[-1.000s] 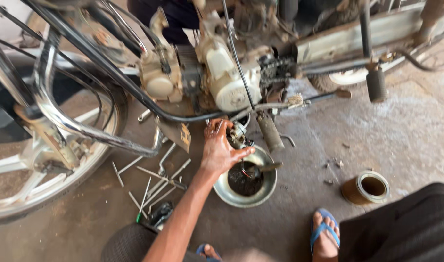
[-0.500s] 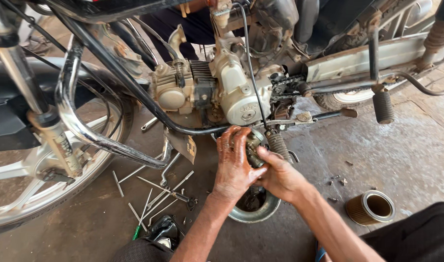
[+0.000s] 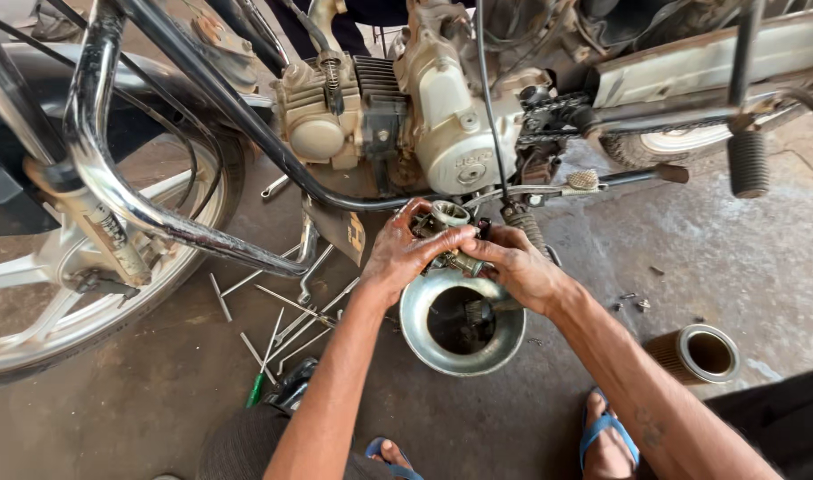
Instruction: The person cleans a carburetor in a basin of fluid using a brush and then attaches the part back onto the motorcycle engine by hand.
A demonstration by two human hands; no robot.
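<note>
Both hands, left hand (image 3: 398, 258) and right hand (image 3: 513, 267), grip the carburetor (image 3: 448, 233); best kept steady above the metal bowl (image 3: 415, 329) so drips land inside.

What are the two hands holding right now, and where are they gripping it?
Both hands hold a small metal engine part above the metal bowl. The left hand wraps its left side; the right hand grips its right, lower end.

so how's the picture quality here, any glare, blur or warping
Head view: even daylight, sharp on both hands, left hand and right hand, holding the small metal engine part; bright glare on the chrome crash bar and metal bowl rim; wide-angle bending at the edges; soft shadow under the motorcycle.
</note>
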